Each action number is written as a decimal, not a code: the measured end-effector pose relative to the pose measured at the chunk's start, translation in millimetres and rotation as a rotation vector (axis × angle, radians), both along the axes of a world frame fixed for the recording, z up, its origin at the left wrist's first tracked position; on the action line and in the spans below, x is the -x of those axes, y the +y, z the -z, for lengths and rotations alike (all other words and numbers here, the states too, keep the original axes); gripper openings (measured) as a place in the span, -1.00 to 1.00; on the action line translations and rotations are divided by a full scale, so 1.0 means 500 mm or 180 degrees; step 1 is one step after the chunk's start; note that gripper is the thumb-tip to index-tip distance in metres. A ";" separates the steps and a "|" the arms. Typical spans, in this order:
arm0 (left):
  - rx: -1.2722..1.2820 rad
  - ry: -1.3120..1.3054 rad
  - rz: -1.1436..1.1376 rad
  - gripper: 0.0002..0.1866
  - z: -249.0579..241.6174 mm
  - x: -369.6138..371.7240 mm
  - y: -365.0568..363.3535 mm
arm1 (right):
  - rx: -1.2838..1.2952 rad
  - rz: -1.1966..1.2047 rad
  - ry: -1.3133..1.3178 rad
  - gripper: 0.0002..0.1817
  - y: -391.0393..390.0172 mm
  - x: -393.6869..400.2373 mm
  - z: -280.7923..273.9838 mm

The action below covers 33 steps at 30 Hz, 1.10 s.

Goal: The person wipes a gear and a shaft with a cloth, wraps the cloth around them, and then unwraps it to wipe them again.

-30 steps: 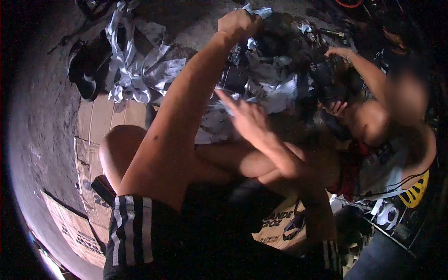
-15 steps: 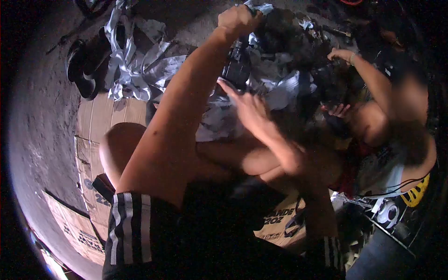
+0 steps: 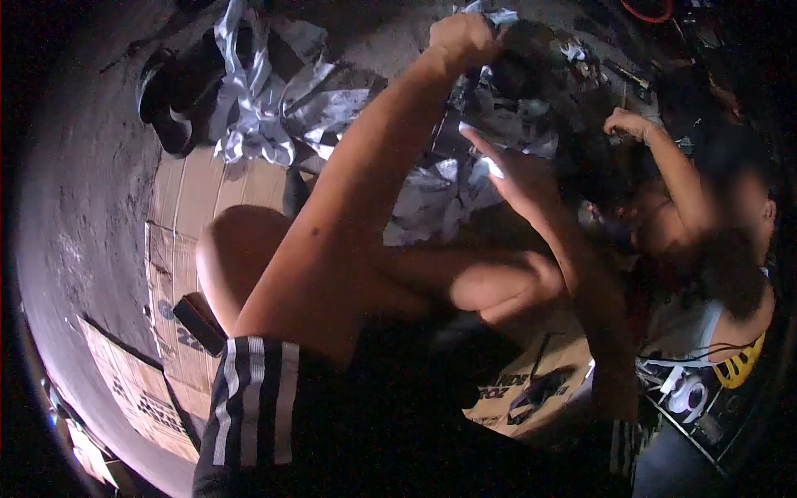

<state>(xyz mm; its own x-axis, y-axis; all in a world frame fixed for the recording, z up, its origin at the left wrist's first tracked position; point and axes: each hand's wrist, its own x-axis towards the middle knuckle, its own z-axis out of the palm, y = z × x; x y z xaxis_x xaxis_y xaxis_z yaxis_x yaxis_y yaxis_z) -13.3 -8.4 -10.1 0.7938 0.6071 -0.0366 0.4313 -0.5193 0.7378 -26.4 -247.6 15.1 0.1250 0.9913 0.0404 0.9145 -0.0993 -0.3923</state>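
Note:
My left hand point(image 3: 465, 40) is closed at the top of the view, at the end of my outstretched arm. What it grips is hidden behind the fingers; a pale scrap point(image 3: 498, 15) shows just beyond it. Lower and to the right, my right hand point(image 3: 527, 178) has its index finger stretched out and the others partly curled. I see nothing held in it. Its fingertip is near a dark object point(image 3: 448, 129), mostly hidden by my left forearm and too dim to name. Crumpled silvery strips point(image 3: 257, 133) lie on the ground left of my left forearm.
A co-worker sits at the right, with one hand point(image 3: 628, 123) raised. Flattened cardboard point(image 3: 187, 187) lies under my legs. A dark curved object point(image 3: 162, 104) rests at upper left. At lower right are a white round part point(image 3: 687, 394) and a yellow piece point(image 3: 739, 365).
The whole view has shifted, so most things sit farther right. My right hand has moved right, back from the dark object. My left hand stays closed.

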 end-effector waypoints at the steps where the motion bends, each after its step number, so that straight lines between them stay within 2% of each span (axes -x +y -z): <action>1: -0.0009 -0.0077 -0.0066 -0.29 0.001 -0.004 -0.012 | 0.0635 0.0267 -0.0256 -0.13 -0.016 0.010 -0.023; 5: -0.0043 0.0147 -0.0033 -0.30 -0.003 -0.010 -0.006 | 0.0738 0.0260 -0.0362 -0.10 0.029 0.018 -0.028; 7: 0.0032 0.0254 0.0006 -0.31 -0.012 -0.011 -0.001 | 0.1742 0.0572 -0.0147 -0.12 0.031 0.039 -0.030; 11: -0.0009 0.0089 0.0046 -0.29 -0.010 -0.004 -0.008 | 0.1634 0.0193 -0.0559 -0.05 0.039 0.010 -0.036; 12: 0.0019 0.0118 0.0029 -0.29 -0.002 0.002 -0.007 | 0.0754 -0.0060 -0.0541 -0.06 0.043 -0.001 -0.027; 13: 0.0057 0.0139 0.0047 -0.29 -0.001 0.000 -0.008 | 0.0767 -0.0033 -0.0524 -0.06 0.031 0.013 -0.013; 15: 0.0055 0.0118 0.0063 -0.28 -0.004 -0.016 -0.003 | 0.0922 0.0629 -0.0217 -0.13 0.022 0.036 0.013; 16: -0.0039 0.0016 -0.0031 -0.28 0.004 -0.020 -0.007 | -0.0645 -0.0682 -0.1175 -0.13 0.024 0.027 0.035; 17: -0.0128 -0.0069 -0.0112 -0.28 0.017 -0.021 -0.011 | -0.0645 -0.0664 -0.1168 -0.13 0.014 0.003 0.037; 19: -0.0099 -0.0045 -0.0118 -0.29 0.014 -0.014 -0.006 | 0.1444 -0.0133 -0.0533 -0.07 0.058 -0.006 -0.051; 21: -0.0055 -0.0058 -0.0073 -0.29 0.012 -0.013 -0.014 | 0.1127 -0.0149 -0.0597 -0.08 0.035 -0.007 -0.013; 23: -0.0062 -0.0048 -0.0061 -0.31 0.007 -0.014 -0.011 | 0.0427 -0.0655 -0.1135 -0.11 0.012 0.006 0.030; 25: -0.0061 -0.0037 -0.0015 -0.31 0.005 -0.014 -0.014 | 0.0474 -0.0428 -0.0913 -0.09 0.034 0.000 -0.009; 27: -0.0066 -0.0008 -0.0024 -0.30 0.012 -0.010 -0.011 | 0.1201 -0.0041 -0.0686 -0.05 0.052 -0.029 -0.013; 28: -0.0128 -0.0051 -0.0081 -0.30 0.016 -0.014 -0.009 | 0.1397 0.0164 -0.0595 -0.07 0.046 0.005 -0.017; 29: -0.0196 -0.0089 -0.0109 -0.30 0.019 -0.020 -0.009 | 0.0236 0.0128 -0.0162 -0.09 0.025 0.016 0.008; 31: -0.0115 0.0021 -0.0001 -0.30 0.004 -0.015 -0.009 | 0.1348 -0.0194 -0.0769 -0.08 0.021 0.006 -0.001; 33: -0.0053 0.0016 0.0127 -0.31 0.003 -0.009 -0.009 | 0.1257 -0.0045 -0.0584 -0.07 0.029 -0.020 0.020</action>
<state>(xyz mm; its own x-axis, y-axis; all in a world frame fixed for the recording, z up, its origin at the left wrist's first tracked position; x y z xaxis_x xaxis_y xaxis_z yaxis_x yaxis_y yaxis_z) -8.7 -12.9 -11.7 0.8172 0.5755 -0.0308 0.4136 -0.5484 0.7268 -16.6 -233.3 5.2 0.1373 0.9367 -0.3221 0.9678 -0.1961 -0.1576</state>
